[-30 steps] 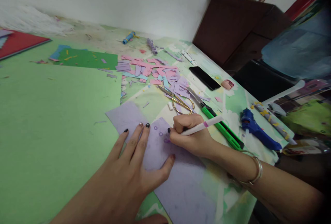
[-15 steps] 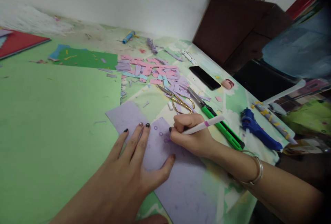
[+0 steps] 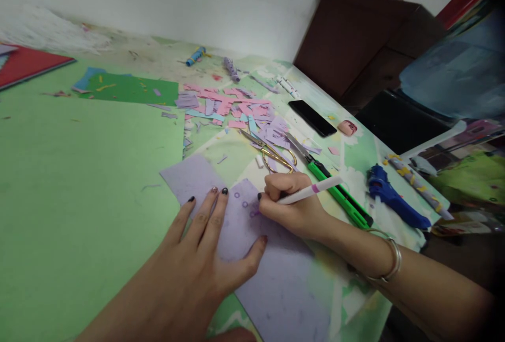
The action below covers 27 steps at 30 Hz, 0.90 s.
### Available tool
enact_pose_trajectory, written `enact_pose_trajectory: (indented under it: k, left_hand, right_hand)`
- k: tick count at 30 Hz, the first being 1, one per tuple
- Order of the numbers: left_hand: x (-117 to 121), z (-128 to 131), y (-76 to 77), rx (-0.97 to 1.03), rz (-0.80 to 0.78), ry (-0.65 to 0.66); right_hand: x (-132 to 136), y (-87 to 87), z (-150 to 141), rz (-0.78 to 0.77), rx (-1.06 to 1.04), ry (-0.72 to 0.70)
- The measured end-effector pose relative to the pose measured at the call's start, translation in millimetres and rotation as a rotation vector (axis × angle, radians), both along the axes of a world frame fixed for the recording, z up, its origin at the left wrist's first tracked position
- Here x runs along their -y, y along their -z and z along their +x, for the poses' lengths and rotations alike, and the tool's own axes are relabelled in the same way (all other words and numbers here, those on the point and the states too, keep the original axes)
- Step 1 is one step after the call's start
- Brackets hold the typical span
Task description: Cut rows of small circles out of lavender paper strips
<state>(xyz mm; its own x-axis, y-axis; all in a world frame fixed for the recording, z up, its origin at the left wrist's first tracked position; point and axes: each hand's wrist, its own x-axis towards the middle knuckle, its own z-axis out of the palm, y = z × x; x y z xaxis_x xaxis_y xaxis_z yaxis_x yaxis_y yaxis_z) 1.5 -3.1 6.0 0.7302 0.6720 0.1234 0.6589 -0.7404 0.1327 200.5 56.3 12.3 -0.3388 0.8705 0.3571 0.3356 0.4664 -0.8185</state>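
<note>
- Left hand (image 3: 197, 268) lies flat, fingers spread, pressing the lilac paper sheet (image 3: 260, 268) to the bench (image 3: 79, 173).
- Right hand (image 3: 290, 202) grips a white pen (image 3: 311, 190), tip on the sheet beside the left fingertips.
- Gold scissors (image 3: 272, 153) lie just beyond the right hand.

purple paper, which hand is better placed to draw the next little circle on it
Right. The right hand grips the pen with its tip at the drawn circles; the left hand lies flat, pinning the purple paper.

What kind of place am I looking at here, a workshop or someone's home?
Likely a home craft table: paper scraps litter the green table beside gold scissors and a blue glue gun. The right hand draws with a pen on purple paper.
</note>
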Motion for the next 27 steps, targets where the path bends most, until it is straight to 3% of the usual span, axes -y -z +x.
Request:
enact_pose_trajectory:
  k: [12,22,27]
  left_hand:
    - [-0.5,-0.1,2.0,0.012,0.005,0.007]
    - [0.6,1.2,0.9,0.001,0.01,-0.009]
    - [0.1,0.2,4.3,0.015,0.016,-0.003]
  right_hand:
    - [-0.1,-2.5,-0.7,-0.028,-0.005,0.07]
    - [-0.1,-2.7,-0.4,0.034,0.044,-0.022]
    - [0.2,-1.8,0.3,-0.027,0.016,-0.018]
